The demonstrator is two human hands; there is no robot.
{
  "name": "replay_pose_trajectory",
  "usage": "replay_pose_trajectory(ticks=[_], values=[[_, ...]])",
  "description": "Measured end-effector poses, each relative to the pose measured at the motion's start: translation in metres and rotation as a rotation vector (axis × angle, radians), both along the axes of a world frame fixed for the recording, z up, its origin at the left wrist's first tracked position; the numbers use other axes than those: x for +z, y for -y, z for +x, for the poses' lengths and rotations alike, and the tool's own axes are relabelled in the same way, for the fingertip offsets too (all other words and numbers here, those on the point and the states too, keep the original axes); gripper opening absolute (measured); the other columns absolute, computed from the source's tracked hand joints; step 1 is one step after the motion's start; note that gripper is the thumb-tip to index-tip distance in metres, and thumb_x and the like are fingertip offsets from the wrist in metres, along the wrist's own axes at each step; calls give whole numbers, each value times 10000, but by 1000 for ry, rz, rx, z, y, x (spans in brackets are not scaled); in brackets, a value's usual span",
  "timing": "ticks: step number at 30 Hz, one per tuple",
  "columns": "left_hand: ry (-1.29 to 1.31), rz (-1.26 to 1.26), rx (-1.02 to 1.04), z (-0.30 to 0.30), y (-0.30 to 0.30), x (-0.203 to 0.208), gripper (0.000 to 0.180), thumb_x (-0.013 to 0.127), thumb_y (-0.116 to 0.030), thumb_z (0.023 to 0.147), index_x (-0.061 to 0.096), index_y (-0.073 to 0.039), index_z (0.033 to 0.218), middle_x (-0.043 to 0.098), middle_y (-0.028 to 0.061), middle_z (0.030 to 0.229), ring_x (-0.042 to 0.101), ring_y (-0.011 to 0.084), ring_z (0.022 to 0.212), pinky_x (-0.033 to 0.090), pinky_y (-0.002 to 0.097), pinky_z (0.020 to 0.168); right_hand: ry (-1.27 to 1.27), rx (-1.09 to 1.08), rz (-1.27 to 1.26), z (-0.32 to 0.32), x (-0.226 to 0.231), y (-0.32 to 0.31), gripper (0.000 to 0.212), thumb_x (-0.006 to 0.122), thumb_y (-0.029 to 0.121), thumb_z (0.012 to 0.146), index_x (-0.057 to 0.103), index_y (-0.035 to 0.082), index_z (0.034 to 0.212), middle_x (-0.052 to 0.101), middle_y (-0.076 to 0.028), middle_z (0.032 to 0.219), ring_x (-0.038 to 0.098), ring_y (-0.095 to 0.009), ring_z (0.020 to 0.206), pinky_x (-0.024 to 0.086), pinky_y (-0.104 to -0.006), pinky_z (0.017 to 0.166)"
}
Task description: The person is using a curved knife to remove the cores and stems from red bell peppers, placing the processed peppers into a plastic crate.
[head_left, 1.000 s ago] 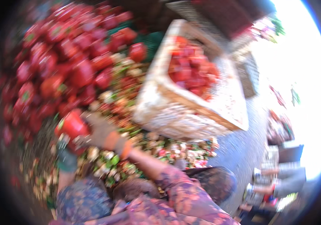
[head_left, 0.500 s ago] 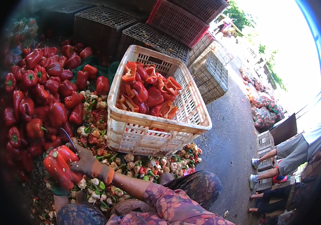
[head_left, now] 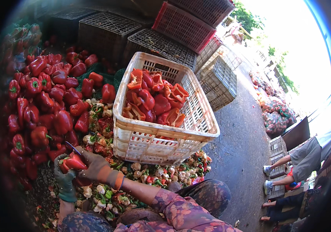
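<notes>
Left hand (head_left: 65, 178) cups a red pepper (head_left: 72, 162) while right hand (head_left: 98, 168), closed on a small knife (head_left: 72, 147), cuts at its top just above; keep blade angled off left fingers, then toss halves up-right into white crate (head_left: 165, 141).

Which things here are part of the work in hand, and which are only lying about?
In hand: red pepper, held by left hand and right hand; knife; pepper pile; white crate of cut peppers; cores.
Lying about: stacked crates; mesh sacks.
</notes>
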State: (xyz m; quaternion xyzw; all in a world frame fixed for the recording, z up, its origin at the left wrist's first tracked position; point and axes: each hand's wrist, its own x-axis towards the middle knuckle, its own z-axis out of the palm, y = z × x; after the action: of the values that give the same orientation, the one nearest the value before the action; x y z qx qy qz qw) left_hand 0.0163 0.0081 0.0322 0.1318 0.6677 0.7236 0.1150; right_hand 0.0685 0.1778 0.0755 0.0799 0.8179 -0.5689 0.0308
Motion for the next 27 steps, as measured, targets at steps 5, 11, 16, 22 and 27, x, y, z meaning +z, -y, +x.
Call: replay_pose_trajectory(ticks=[5,11,16,22,27], values=[[471,535,-117,12,-21,3,516,672,-285,721,520,-44,1152,565,52,1087,556,190,1003,452,361,911,-137,-39,-590,-4,-67,-12,708,724,93,717,411,75,1352,597,-25,1129,553,-110,996,459,-281,884],[595,1286,-594,-61,29,-61,635,646,-324,751,452,-93,1310,546,37,1169,551,229,1022,469,402,901,-67,-314,-1316,7,-20,-12,618,651,35,736,442,72,1316,578,-57,1108,559,-152,988,466,-297,888],[549,740,-70,-68,72,-67,311,611,-307,807,539,-129,1052,561,54,1121,550,241,978,532,411,767,-409,-330,-492,27,39,-30,555,657,2,733,471,63,1252,572,-37,1051,549,-157,946,498,-322,806],[387,599,-217,-32,-4,-11,427,606,-301,780,534,-52,1119,587,68,1022,571,191,941,455,335,870,-627,-483,266,50,127,-86,674,687,112,717,396,94,1324,558,-86,1102,547,-229,997,505,-351,804],[449,567,-307,-24,-3,5,439,644,-188,736,524,-34,1130,600,84,1066,590,197,974,465,334,891,-247,112,636,-4,60,-22,785,712,204,703,332,120,1385,547,-126,1144,546,-288,1039,512,-375,802]])
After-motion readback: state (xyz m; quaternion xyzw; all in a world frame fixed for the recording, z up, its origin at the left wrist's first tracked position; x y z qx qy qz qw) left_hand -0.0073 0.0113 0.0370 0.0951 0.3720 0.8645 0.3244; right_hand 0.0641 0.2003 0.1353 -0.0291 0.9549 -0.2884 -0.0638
